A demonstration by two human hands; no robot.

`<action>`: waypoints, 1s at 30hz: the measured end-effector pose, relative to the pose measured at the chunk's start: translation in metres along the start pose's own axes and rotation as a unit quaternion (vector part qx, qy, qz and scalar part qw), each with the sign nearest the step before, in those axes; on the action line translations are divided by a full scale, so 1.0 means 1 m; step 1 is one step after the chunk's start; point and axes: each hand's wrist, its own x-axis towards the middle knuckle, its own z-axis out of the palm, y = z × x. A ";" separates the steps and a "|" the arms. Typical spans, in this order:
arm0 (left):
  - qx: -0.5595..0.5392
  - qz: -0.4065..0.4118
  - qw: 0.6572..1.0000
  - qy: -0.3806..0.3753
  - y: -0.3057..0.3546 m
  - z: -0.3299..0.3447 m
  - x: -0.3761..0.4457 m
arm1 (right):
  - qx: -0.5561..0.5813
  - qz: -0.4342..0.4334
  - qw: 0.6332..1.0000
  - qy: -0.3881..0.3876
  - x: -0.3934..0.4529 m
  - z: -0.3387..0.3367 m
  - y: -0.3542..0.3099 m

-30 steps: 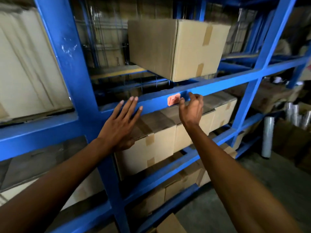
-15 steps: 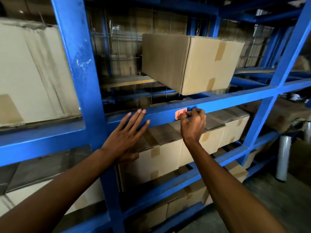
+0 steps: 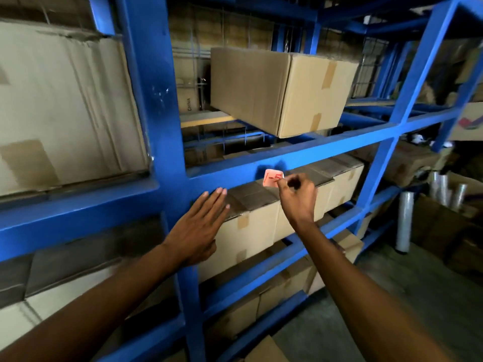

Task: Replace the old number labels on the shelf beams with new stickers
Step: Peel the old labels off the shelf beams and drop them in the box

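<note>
Right now your right hand (image 3: 296, 194) pinches the right edge of the pink label (image 3: 272, 178) between thumb and fingertips, so that you can pull on one side and let the rest follow. Its lower left corner hangs below the beam (image 3: 326, 151), which suggests it is at least partly off the paint; whether the top edge is stuck or free you cannot tell from this angle. Red handwriting shows on its face, something like "1-5". Your left hand (image 3: 200, 226) is spread flat and holds nothing, fingertips just under that beam, over the closed flaps of a cardboard box (image 3: 251, 226), probably to steady you while you reach. Above the beam a taped box (image 3: 282, 90) sits well clear of the work. No new sticker is in view
</note>
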 end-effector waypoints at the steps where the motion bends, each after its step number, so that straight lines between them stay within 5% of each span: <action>1: 0.005 0.004 1.000 -0.014 0.003 0.009 -0.011 | 0.000 0.005 1.000 -0.006 -0.012 0.000 0.001; 12: -0.013 0.041 0.991 -0.126 0.047 0.088 -0.094 | -0.061 0.190 0.978 -0.059 -0.209 0.021 0.094; 16: -0.030 0.044 0.986 -0.161 0.062 0.105 -0.113 | -0.136 0.291 0.938 -0.134 -0.274 0.020 0.131; 30: -0.048 0.016 0.983 -0.174 0.080 0.117 -0.124 | -0.280 0.394 0.831 -0.277 -0.353 0.005 0.199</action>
